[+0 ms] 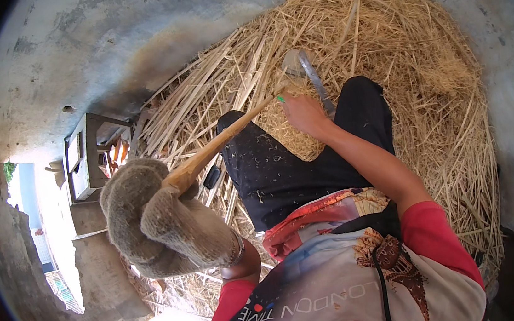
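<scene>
Fingers of your gloved left hand (160, 225) are wrapped fully around the near end of the wooden stick (223, 140), while your bare right hand (304, 114) closes on a blade (314, 78) just beyond its fingertips, at the stick's far end over your lap. Keep the left grip firm and behind the edge. Cut away from those fingers, letting shavings fall toward the straw pile (382, 38).
</scene>
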`<state>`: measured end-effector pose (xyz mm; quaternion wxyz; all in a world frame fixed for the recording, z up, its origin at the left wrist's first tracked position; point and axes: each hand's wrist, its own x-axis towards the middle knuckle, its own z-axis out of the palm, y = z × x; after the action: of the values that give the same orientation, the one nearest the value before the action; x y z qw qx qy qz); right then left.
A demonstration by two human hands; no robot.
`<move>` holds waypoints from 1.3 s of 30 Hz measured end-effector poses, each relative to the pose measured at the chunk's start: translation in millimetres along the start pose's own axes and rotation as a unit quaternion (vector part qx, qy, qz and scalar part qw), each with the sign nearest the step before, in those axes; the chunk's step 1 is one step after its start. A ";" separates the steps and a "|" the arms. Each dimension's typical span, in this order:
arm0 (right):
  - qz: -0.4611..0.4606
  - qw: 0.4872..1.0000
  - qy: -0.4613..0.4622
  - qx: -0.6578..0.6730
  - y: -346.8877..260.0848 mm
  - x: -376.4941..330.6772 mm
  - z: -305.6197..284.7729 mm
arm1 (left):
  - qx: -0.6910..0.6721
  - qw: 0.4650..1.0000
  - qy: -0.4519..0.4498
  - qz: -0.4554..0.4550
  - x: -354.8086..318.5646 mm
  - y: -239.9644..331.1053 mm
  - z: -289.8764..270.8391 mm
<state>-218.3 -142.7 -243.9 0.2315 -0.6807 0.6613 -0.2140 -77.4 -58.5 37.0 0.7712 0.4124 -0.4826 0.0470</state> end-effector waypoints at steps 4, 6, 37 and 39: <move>0.008 0.993 -0.012 -0.116 1.4 22.6 -1.8 | 0.020 0.994 -0.094 0.058 3.8 -4.5 -1.6; 0.029 0.985 -0.012 -0.169 -15.0 48.4 1.2 | 0.033 0.988 -0.125 0.087 1.8 -2.5 -4.5; 0.160 0.965 0.007 -0.206 65.2 17.8 20.4 | 0.002 1.000 0.013 -0.003 21.7 7.7 -14.2; 0.077 0.990 0.073 -0.094 41.1 7.6 0.6 | 0.033 0.997 0.058 -0.047 22.9 2.6 -7.2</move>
<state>-250.6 -151.0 -269.1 0.1335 -0.6289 0.7441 -0.1815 -61.3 -59.4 55.1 0.7851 0.4565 -0.4154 0.0509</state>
